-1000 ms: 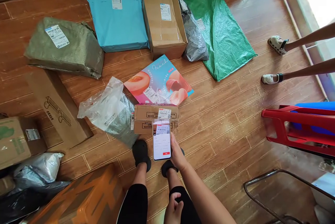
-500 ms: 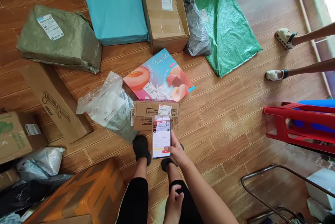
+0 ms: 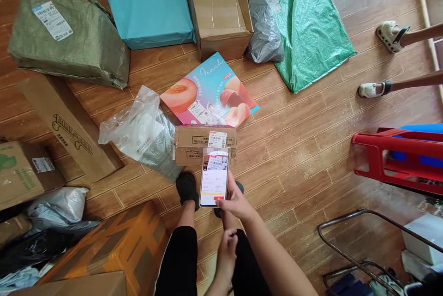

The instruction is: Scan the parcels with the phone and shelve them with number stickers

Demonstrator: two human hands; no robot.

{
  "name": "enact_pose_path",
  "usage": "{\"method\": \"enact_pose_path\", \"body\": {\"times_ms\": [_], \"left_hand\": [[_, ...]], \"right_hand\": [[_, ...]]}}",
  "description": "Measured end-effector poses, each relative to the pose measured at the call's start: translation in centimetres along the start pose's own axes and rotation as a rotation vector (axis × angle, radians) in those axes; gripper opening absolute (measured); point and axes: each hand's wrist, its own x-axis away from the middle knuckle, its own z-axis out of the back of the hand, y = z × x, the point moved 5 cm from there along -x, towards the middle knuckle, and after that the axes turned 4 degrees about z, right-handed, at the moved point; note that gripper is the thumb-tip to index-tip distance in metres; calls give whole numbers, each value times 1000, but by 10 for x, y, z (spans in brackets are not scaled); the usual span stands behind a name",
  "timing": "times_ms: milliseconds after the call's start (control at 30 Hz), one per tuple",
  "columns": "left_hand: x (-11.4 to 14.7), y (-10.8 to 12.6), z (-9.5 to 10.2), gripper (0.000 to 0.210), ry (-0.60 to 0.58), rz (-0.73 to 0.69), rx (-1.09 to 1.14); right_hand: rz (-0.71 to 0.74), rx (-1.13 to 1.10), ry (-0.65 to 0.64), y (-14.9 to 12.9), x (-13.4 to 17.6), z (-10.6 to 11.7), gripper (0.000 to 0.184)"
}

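Observation:
My right hand [image 3: 238, 203] is wrapped round a smartphone [image 3: 213, 183], its thumb over the lower edge of the lit screen. On the screen are a barcode label, lines of text and a red button. Just beyond the phone stands a small brown cardboard box [image 3: 194, 141] with a white barcode label [image 3: 218, 139]; the phone covers part of it. Low in front of my legs, my left hand [image 3: 227, 252] has its fingers curled in, and nothing shows in them. A flat peach-printed package [image 3: 211, 93] lies behind the box, beside a clear plastic bag [image 3: 148, 134].
Farther off lie an olive wrapped parcel [image 3: 69, 42], a blue parcel [image 3: 152, 9], an open-topped-looking carton [image 3: 218, 19] and a green bag [image 3: 308, 33]. An orange-taped box [image 3: 117, 240] is at left. At right are a red plastic stool [image 3: 377, 157], a metal frame [image 3: 342, 217] and another person's feet [image 3: 391, 37].
The view has shifted, so the far parcels sit higher. My thumb has moved from above the red button to the screen's lower edge. My left hand has risen slightly and turned.

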Motion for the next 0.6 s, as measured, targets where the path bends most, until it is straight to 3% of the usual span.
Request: {"method": "enact_pose_path", "body": {"times_ms": [133,233,333,433,600], "left_hand": [[15,95,57,56,162,-195,463],[45,186,74,59,13,-356,579],[86,257,64,60,-136,-423,475],[118,294,50,64,-137,-437,240],[133,313,37,62,-123,-497,-15]], "right_hand": [[-31,1,53,-9,23,-5,80],[-39,-18,95,-20,46,-14,63],[-22,-4,129,-30,65,-22,49],[-9,-15,151,-37,78,-28,47],[-23,-55,188,-42,89,-32,47]]}}
